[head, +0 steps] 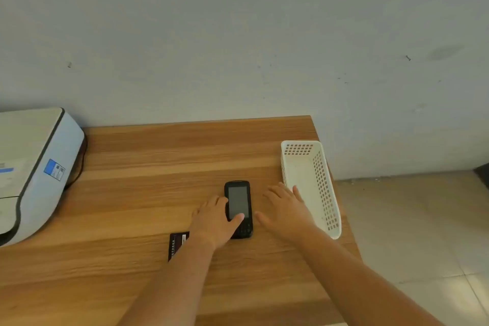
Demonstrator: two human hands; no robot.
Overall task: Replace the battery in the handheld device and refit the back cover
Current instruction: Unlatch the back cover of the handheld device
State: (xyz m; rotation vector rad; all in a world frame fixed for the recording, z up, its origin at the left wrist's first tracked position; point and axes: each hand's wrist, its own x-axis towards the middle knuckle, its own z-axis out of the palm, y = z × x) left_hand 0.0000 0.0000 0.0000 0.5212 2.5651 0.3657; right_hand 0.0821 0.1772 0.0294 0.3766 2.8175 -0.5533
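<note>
A black handheld device (239, 201) lies screen up on the wooden table (148, 167), its dark screen facing me. My left hand (215, 219) rests on the device's left side, with the thumb laid across the lower part of the screen. My right hand (284, 209) lies flat on the table just right of the device, fingers spread, apart from it. A black battery (177, 242) with a red and white label lies on the table under my left forearm, partly hidden.
A white perforated plastic basket (325, 193) stands at the table's right edge, close to my right hand. A white and grey printer (34, 169) fills the left side. The wall runs behind the table; tiled floor lies to the right.
</note>
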